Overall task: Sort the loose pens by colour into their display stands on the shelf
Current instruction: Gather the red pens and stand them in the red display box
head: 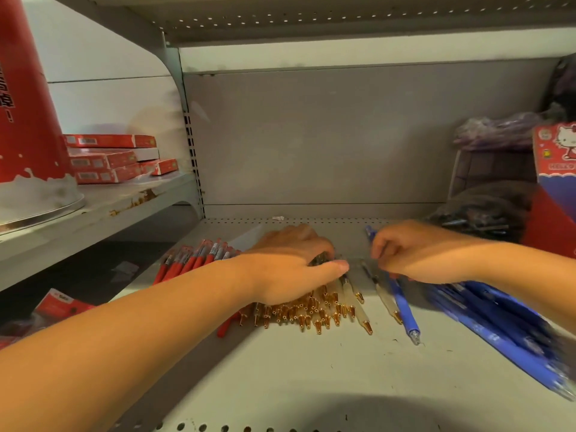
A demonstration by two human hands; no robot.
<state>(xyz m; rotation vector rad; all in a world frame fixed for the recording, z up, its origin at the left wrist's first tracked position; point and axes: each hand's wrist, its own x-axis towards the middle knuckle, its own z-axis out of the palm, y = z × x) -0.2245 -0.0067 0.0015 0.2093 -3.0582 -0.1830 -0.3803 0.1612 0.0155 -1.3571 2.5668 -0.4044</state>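
On the grey shelf (311,369) lie three groups of pens. Red pens (187,263) lie in a row at the left. A heap of clear pens with gold tips (308,313) sits in the middle, and my left hand (290,266) lies over it with fingers curled round the pens' upper ends. Blue pens (486,319) are piled at the right under my right forearm. My right hand (414,251) has its fingers curled down onto a clear pen (388,299), beside a single blue pen (402,307); the grip itself is hidden.
A Hello Kitty display box (558,163) stands at the right with dark bagged pens (486,213) beside it. On the neighbouring shelf at the left are stacked red boxes (109,157) and a big red cone-shaped stand (28,104). The shelf's back panel (343,135) is close behind.
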